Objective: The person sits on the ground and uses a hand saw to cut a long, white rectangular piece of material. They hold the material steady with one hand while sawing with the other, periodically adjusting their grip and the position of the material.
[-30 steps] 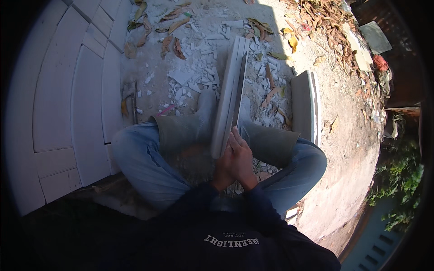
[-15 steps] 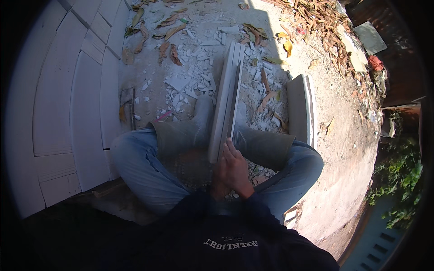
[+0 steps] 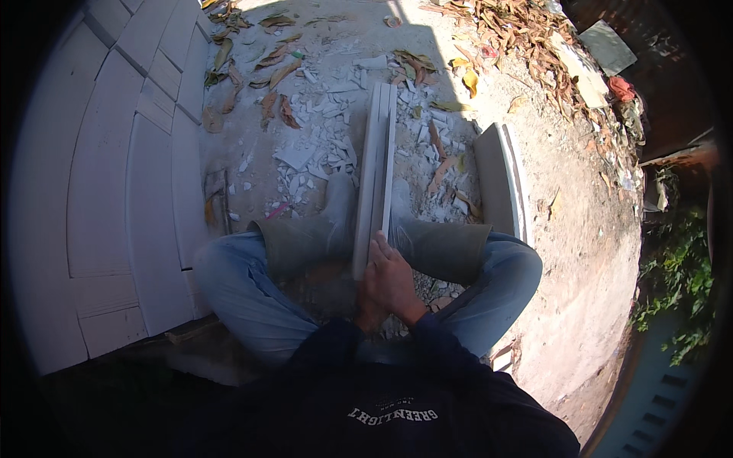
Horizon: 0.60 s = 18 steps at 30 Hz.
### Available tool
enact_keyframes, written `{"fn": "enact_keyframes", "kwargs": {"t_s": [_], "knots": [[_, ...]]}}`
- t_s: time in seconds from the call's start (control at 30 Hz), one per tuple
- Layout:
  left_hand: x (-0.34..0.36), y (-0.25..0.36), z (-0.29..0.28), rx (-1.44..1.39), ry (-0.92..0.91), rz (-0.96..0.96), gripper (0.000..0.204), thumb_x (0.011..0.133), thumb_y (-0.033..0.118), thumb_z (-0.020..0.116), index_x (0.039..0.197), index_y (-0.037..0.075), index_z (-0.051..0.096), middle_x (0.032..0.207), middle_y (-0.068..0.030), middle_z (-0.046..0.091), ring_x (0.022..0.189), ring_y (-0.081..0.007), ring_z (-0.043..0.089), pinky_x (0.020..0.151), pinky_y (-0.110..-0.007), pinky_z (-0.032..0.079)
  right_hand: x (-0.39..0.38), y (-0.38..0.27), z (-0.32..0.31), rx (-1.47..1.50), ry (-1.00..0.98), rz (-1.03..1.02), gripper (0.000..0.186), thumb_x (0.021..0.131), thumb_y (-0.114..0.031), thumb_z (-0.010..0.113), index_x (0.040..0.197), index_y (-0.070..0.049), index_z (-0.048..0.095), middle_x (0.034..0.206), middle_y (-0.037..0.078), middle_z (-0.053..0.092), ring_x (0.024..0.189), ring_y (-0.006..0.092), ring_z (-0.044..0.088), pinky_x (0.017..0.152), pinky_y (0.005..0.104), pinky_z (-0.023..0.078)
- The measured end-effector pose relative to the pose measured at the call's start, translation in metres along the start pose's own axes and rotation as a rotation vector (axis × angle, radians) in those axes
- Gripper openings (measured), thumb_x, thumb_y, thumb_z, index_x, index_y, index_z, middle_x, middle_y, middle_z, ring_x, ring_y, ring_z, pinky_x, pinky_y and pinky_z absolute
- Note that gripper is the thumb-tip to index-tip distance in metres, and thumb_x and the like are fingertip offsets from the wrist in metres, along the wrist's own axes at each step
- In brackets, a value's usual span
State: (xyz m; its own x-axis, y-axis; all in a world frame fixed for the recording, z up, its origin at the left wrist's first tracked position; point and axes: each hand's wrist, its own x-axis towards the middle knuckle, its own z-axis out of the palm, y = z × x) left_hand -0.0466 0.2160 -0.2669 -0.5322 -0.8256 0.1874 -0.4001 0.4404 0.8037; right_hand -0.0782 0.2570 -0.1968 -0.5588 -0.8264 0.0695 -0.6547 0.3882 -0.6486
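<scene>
One slab (image 3: 367, 191) sits edge up between the boots (image 3: 298, 238), blade (image 3: 388, 175) along its right side. Right hand (image 3: 395, 281) pressed against left hand (image 3: 369, 311) at slab's near end; left mostly hidden, cannot tell what either grips. Rubble (image 3: 296, 156) both sides of slab, boards (image 3: 156, 214) well left of it, panels (image 3: 496, 179) to its right, leaves (image 3: 527, 53) beyond.

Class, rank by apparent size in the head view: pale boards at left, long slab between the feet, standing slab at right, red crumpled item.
1. Pale boards, together
2. Long slab and standing slab: too alike to rank
3. Red crumpled item
</scene>
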Motion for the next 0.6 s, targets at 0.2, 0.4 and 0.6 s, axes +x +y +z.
{"fn": "enact_keyframes", "kwargs": {"t_s": [0.2, 0.4, 0.6], "knots": [[0.026, 0.043, -0.045, -0.346, -0.22, -0.067, 0.047, 0.088, 0.024, 0.072, 0.128, 0.004, 0.055, 0.106, -0.0234, 0.07, 0.106, -0.0428, 0.066, 0.084, -0.049, 0.053, 0.069, 0.007, -0.034, 0.094, 0.053, 0.035, 0.042, 0.083, -0.01, 0.058, 0.118, 0.011, 0.066, 0.13, 0.036, 0.059, 0.108, 0.0457, 0.066, 0.099, 0.048, 0.05], [0.003, 0.007, -0.034, -0.294, -0.328, -0.092, 0.052, 0.088, 0.025, 0.071, 0.132, 0.003, 0.052, 0.108, -0.0234, 0.07, 0.108, -0.0421, 0.065, 0.088, -0.048, 0.052, 0.049, 0.019, -0.016, 0.095, 0.112, -0.026, 0.041, 0.085, -0.011, 0.057, 0.119, 0.011, 0.065, 0.131, 0.035, 0.058, 0.109, 0.0462, 0.065, 0.1, 0.0464, 0.05], [-0.036, 0.013, -0.05, -0.286, -0.098, 0.036, 0.049, 0.088, 0.025, 0.071, 0.128, 0.002, 0.055, 0.11, -0.0244, 0.069, 0.109, -0.0425, 0.064, 0.089, -0.049, 0.051, -0.031, -0.006, 0.002, 0.022, 0.117, -0.048, 0.042, 0.086, -0.011, 0.058, 0.122, 0.01, 0.065, 0.135, 0.031, 0.059, 0.109, 0.0436, 0.067, 0.099, 0.0477, 0.051]]}}
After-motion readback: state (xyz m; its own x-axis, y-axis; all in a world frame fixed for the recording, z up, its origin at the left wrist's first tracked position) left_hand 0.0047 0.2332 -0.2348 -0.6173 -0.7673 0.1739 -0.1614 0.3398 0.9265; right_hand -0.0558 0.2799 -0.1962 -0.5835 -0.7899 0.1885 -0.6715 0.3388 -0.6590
